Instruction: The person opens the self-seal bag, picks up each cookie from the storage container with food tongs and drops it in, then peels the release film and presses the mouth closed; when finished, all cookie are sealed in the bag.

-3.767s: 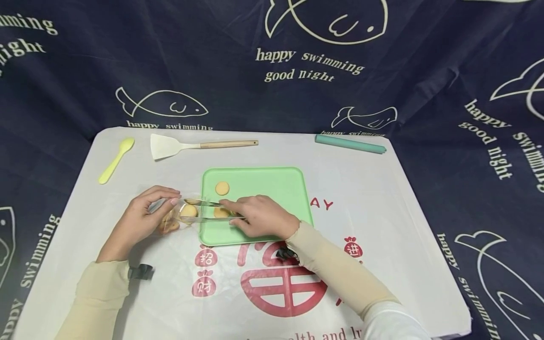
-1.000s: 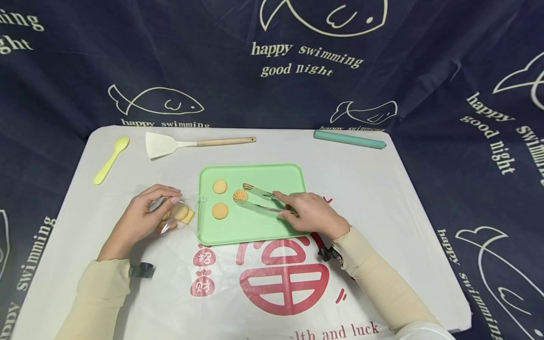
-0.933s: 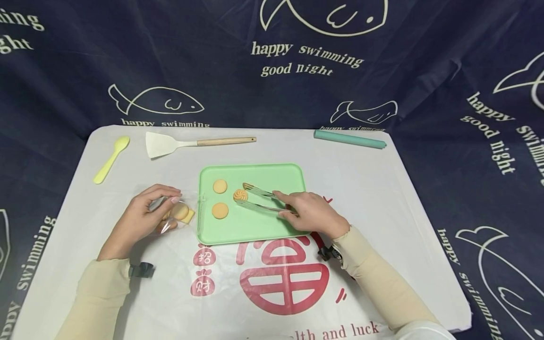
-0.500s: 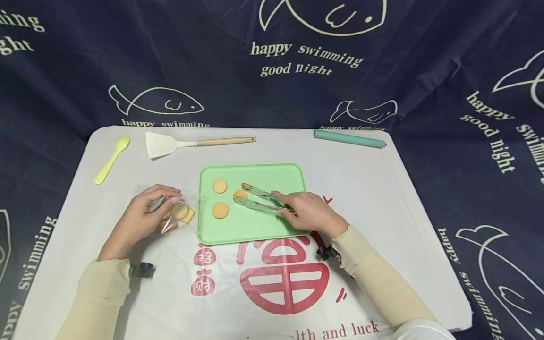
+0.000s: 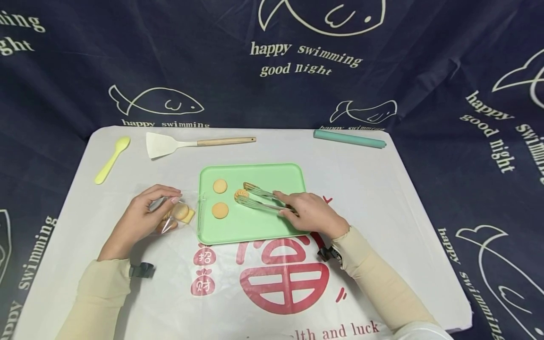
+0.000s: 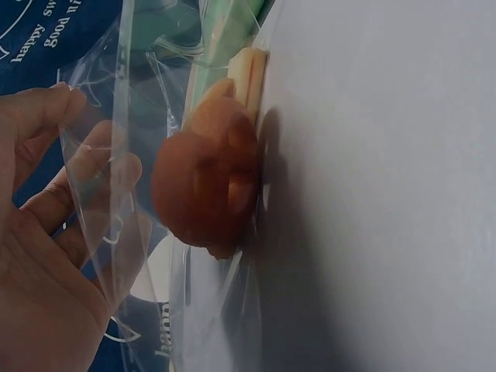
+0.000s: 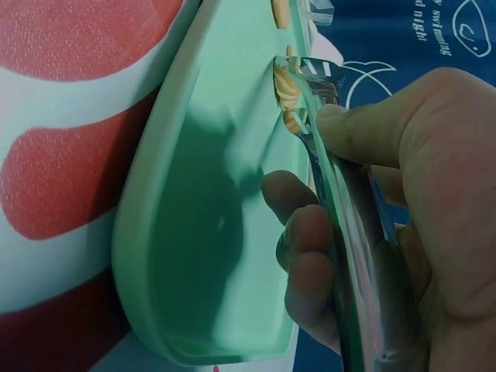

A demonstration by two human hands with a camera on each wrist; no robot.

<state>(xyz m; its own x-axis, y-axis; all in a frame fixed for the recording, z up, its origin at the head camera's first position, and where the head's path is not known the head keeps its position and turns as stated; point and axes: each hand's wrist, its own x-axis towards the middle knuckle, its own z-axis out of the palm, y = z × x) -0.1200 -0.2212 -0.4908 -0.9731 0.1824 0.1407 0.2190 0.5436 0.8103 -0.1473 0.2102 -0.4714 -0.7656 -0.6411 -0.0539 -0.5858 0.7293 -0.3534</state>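
My left hand [image 5: 144, 217] holds the mouth of a clear plastic bag [image 6: 139, 256] at the left of the table. Several cookies [image 5: 181, 211] lie inside it, partly under the fingers. My right hand [image 5: 312, 212] grips metal tongs [image 5: 263, 204] over the light green tray [image 5: 263, 231]. The tong tips stand on either side of a swirl cookie [image 5: 241, 194]; whether both touch it I cannot tell. Two plain round cookies, a back one [image 5: 219, 186] and a front one [image 5: 220, 210], lie to its left on the tray. In the right wrist view the tongs [image 7: 360, 256] run between thumb and fingers.
Along the back of the table lie a yellow spoon [image 5: 112, 159], a white spatula [image 5: 163, 145] with a wooden handle, and a teal stick-shaped roll [image 5: 349, 139]. A dark blue fish-print cloth [image 5: 238, 94] hangs behind.
The right hand and tongs have moved right from the bag to the tray's middle, where the swirl cookie now shows. Lately the tongs have narrowed slightly around it. The left hand stays put.
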